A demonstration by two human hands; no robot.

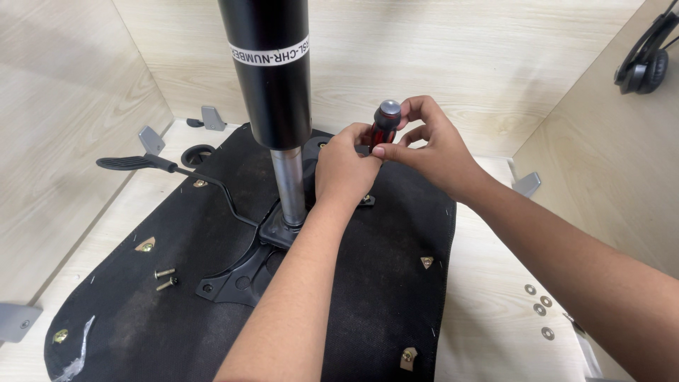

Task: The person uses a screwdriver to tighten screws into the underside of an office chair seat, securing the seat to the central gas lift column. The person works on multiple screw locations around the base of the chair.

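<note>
Far left of the hands, two loose bolts (165,278) lie on the black seat base (368,297); a bump could roll them off. Nearer, the lever (166,170) and gas cylinder (272,78) stand just left of the left hand (344,173), whose grip is closed low on the screwdriver (384,126). The right hand (431,145) pinches its red handle from the right. The tip is hidden; tilted, it may slip off the screw. Washers (541,310) sit far right on the tabletop (495,318).
</note>
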